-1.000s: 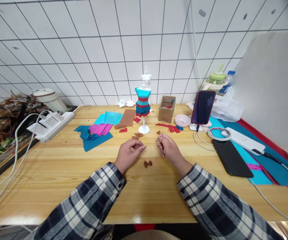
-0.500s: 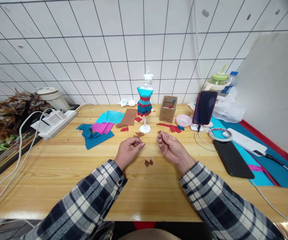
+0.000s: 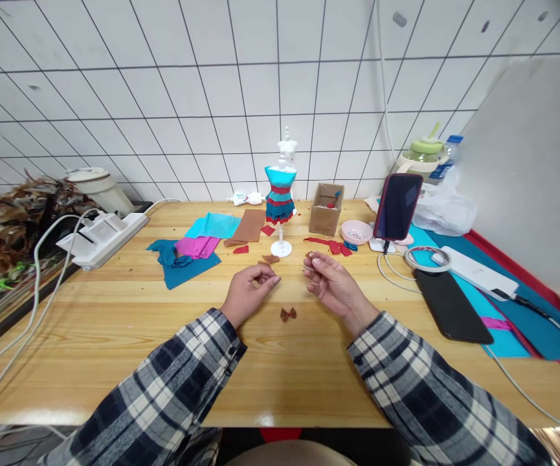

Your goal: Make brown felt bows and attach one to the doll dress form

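White tiled wall (image 3: 212, 97) with dark grout lines, beyond both hands. Pale wooden bench (image 3: 260, 388) beneath both. Left hand (image 3: 248, 294): back uppermost, thumb and fingertips drawn together; cannot tell whether pinching anything. Right hand (image 3: 340, 291): palm turned partly inward, thumb and forefinger close together, other fingers loosely curled. Thin pale tip visible at right fingers, too small to identify; cannot tell whether clamped on it. Well apart from each other, both hands.

Brown bow (image 3: 288, 314) with red centre: lying on bench between the hands, nearer to the wearer than either, touching neither. Brown scraps (image 3: 270, 259): just beyond left fingertips. Small brown scrap (image 3: 310, 255): at right fingertips; cannot tell whether touching or just beyond.

Beyond the gap between the hands: white dress form (image 3: 287, 149), upright on round base, wearing turquoise, red and teal dress (image 3: 280, 188). Beyond left hand: brown sheet (image 3: 250, 226) and turquoise cloth (image 3: 216, 224); farther to its left, magenta cloth (image 3: 199, 246) over teal cloth (image 3: 187, 275). Beyond right hand: open cardboard box (image 3: 323, 219), pink bowl (image 3: 356, 241) of small pale pieces, red scraps (image 3: 346, 250). Right of right hand: propped phone (image 3: 398, 207), black slab (image 3: 454, 307) lying flat. Far left of left hand: white power strip (image 3: 109, 239).
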`<control>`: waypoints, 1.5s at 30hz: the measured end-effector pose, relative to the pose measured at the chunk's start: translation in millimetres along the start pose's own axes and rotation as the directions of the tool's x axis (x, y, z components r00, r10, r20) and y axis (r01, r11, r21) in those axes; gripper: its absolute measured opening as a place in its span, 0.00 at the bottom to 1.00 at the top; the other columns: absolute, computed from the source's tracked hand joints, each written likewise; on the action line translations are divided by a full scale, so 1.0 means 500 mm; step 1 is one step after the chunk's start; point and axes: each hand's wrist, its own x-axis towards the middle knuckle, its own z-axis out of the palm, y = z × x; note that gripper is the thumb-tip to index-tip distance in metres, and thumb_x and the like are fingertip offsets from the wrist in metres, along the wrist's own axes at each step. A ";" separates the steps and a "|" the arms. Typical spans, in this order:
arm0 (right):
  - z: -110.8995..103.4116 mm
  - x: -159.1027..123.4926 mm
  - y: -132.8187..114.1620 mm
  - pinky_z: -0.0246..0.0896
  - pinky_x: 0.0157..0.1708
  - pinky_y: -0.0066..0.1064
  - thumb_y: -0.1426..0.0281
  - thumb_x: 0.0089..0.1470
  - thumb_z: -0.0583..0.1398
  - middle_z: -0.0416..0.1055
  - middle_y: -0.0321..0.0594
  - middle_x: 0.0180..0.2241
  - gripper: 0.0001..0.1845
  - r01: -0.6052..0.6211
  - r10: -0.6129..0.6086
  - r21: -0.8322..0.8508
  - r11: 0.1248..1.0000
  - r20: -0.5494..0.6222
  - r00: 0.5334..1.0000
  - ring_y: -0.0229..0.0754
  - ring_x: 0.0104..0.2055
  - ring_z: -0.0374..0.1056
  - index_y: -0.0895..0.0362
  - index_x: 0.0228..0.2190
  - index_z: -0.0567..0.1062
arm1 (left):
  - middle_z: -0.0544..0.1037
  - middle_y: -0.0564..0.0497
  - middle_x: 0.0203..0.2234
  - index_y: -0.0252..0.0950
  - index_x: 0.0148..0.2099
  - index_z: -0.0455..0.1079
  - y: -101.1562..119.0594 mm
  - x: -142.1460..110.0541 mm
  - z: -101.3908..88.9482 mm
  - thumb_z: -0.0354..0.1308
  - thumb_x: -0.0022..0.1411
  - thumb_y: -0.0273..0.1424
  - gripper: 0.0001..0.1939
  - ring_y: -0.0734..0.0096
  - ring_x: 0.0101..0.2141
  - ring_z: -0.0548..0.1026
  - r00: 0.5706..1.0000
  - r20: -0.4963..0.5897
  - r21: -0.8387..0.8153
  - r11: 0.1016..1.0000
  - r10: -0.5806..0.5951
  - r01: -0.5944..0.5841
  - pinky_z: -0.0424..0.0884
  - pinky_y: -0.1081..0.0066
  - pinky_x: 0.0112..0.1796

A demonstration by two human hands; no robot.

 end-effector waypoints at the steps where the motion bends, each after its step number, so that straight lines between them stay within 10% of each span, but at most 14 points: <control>1: 0.000 -0.001 0.000 0.72 0.22 0.24 0.71 0.44 0.68 0.76 0.32 0.33 0.13 0.006 -0.006 -0.008 1.000 -0.001 1.000 0.33 0.28 0.72 0.54 0.35 0.74 | 0.76 0.52 0.24 0.34 0.31 0.73 0.000 0.000 0.000 0.62 0.55 0.36 0.09 0.73 0.26 0.71 1.000 0.001 0.001 1.000 -0.002 0.002 0.69 0.74 0.30; 22: 0.012 -0.005 -0.018 0.67 0.21 0.24 0.65 0.49 0.61 0.59 0.25 0.22 0.11 -0.007 0.005 0.035 0.999 0.059 0.998 0.29 0.17 0.53 0.52 0.30 0.62 | 0.76 0.52 0.23 0.35 0.31 0.73 -0.003 0.000 0.000 0.61 0.56 0.38 0.11 0.72 0.26 0.71 1.000 -0.017 0.020 1.000 -0.002 0.002 0.69 0.73 0.30; 35: 0.018 -0.007 -0.029 0.62 0.17 0.25 0.60 0.51 0.55 0.50 0.22 0.12 0.16 0.103 -0.099 -0.214 0.971 0.031 0.995 0.28 0.10 0.41 0.53 0.20 0.55 | 0.76 0.52 0.24 0.35 0.31 0.73 -0.011 0.003 0.003 0.61 0.56 0.37 0.10 0.73 0.25 0.71 1.000 0.007 0.011 1.000 -0.004 0.004 0.68 0.74 0.29; 40: 0.041 0.045 -0.087 0.64 0.20 0.28 0.57 0.50 0.59 0.69 0.33 0.23 0.15 0.284 -0.365 -0.663 0.693 0.018 0.931 0.32 0.17 0.61 0.56 0.30 0.74 | 0.75 0.52 0.22 0.34 0.30 0.73 -0.025 0.021 0.013 0.60 0.56 0.37 0.11 0.74 0.23 0.69 0.996 0.083 0.024 0.999 -0.034 0.032 0.65 0.75 0.26; 45: 0.047 0.137 -0.207 0.65 0.35 0.37 0.62 0.52 0.59 0.76 0.40 0.28 0.13 0.211 -0.676 -0.976 -0.058 0.194 0.711 0.44 0.30 0.71 0.54 0.32 0.80 | 0.73 0.53 0.21 0.34 0.30 0.73 -0.040 0.030 0.014 0.60 0.55 0.37 0.11 0.76 0.22 0.66 0.995 0.090 -0.036 0.998 -0.048 0.051 0.62 0.76 0.24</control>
